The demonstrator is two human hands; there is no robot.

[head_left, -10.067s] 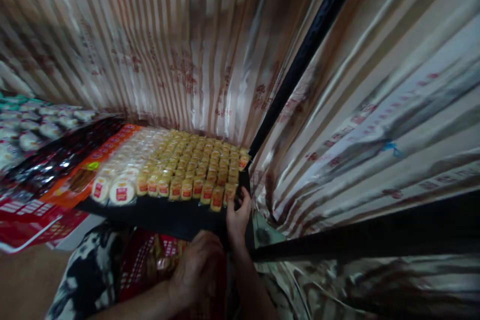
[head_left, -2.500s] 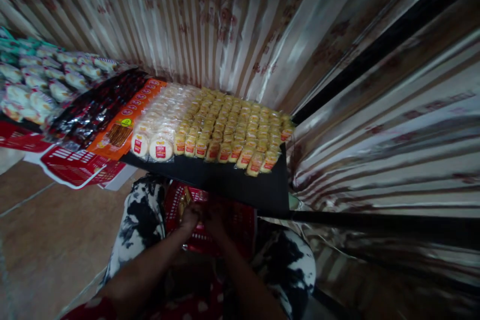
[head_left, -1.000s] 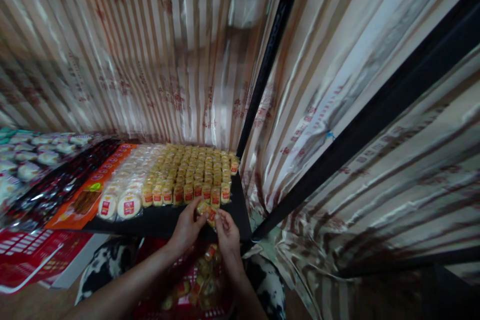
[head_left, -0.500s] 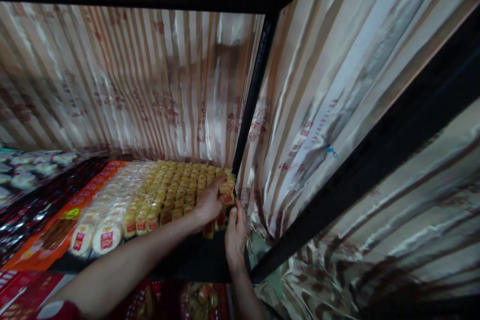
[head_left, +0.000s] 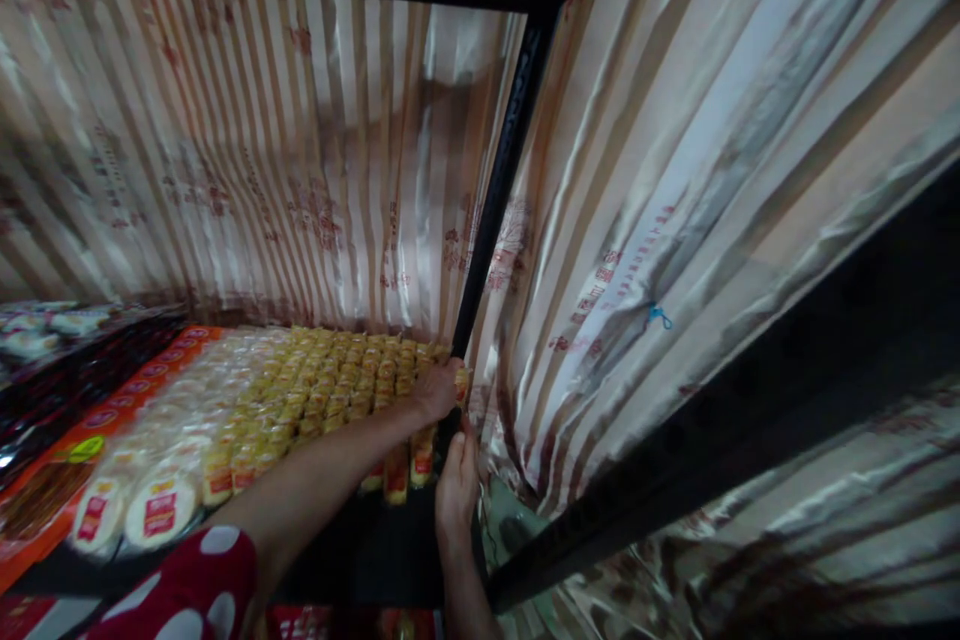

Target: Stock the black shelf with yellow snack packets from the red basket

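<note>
small yellow wrapped snack packets with red labels are laid in tight rows on the black shelf, filling its right half as far as the black upright post. at the far right end of the rows, just beside the post, one packet is touched by the left hand, which is stretched across the rows with its fingers curled over that packet; how firmly the grip is closed on it cannot be told. the right hand is raised at the shelf's right front edge, fingers together and pointing up, close under the left hand and beside the nearest standing packets; nothing can be seen held in it, and its grip is hidden from this side. a red sleeve with white dots is seen on the left arm. left of the yellow rows, round pale cakes in clear wrap with red labels are lined up, then flat orange packets and dark glossy packets. striped shiny cloth is hung behind and to the right of the shelf.
</note>
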